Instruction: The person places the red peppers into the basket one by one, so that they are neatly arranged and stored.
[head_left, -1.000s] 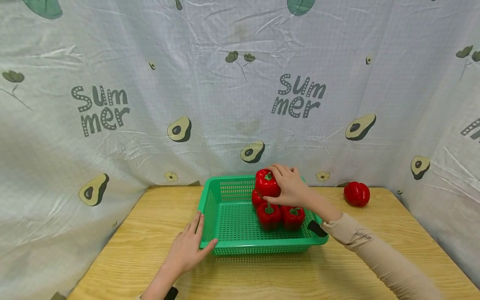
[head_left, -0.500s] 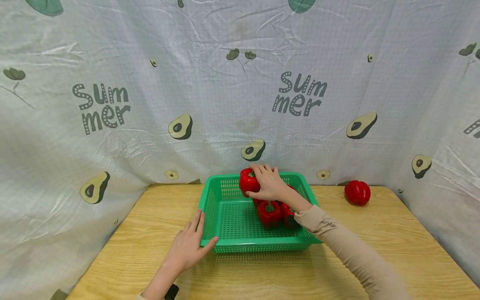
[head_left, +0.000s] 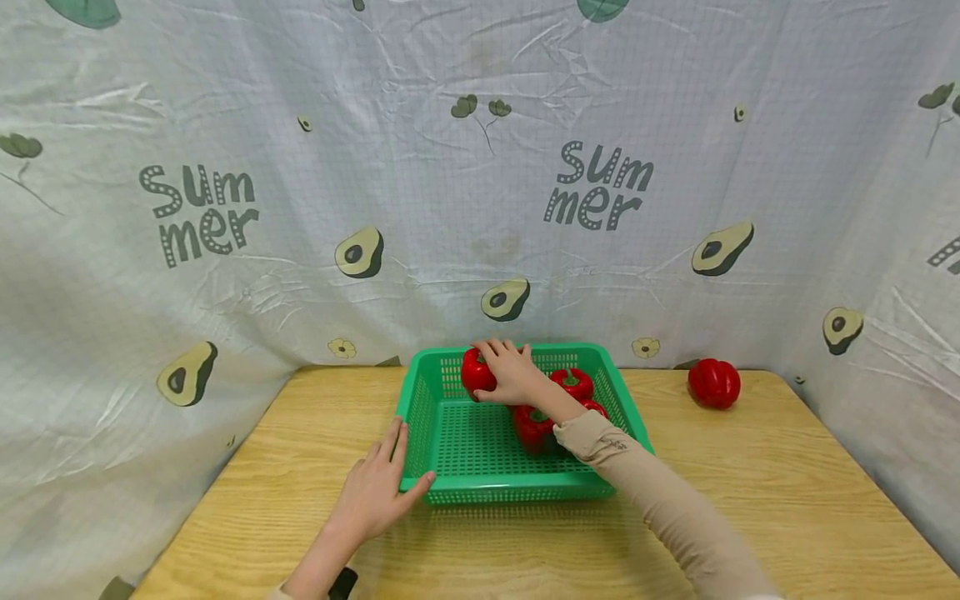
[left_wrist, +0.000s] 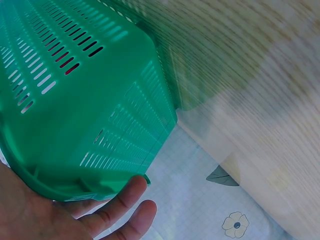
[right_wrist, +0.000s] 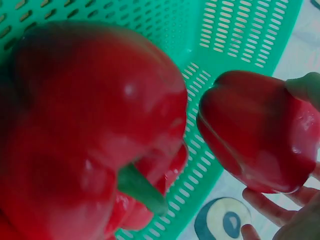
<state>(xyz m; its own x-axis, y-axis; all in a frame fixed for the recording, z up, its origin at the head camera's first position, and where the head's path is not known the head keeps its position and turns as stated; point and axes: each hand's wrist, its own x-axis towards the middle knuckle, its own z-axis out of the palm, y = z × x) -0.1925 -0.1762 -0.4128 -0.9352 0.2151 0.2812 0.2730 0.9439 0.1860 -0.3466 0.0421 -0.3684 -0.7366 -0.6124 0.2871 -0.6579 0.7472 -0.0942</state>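
Observation:
My right hand holds a red bell pepper over the back left part of a green plastic basket. In the right wrist view, thumb and fingers grip this bell pepper from both sides, close to the basket wall. More red bell peppers with green stems stand in the basket's right half, partly hidden by my forearm. One of them looms large in the right wrist view. My left hand rests on the basket's front left corner, fingers extended along the rim and thumb at the front edge.
Another red bell pepper lies on the wooden table at the back right, outside the basket. A pale printed curtain hangs right behind the table and wraps round its sides.
My right hand has moved left with the bell pepper, from above the other peppers to the basket's back left part. The left hand and the basket have stayed in place.

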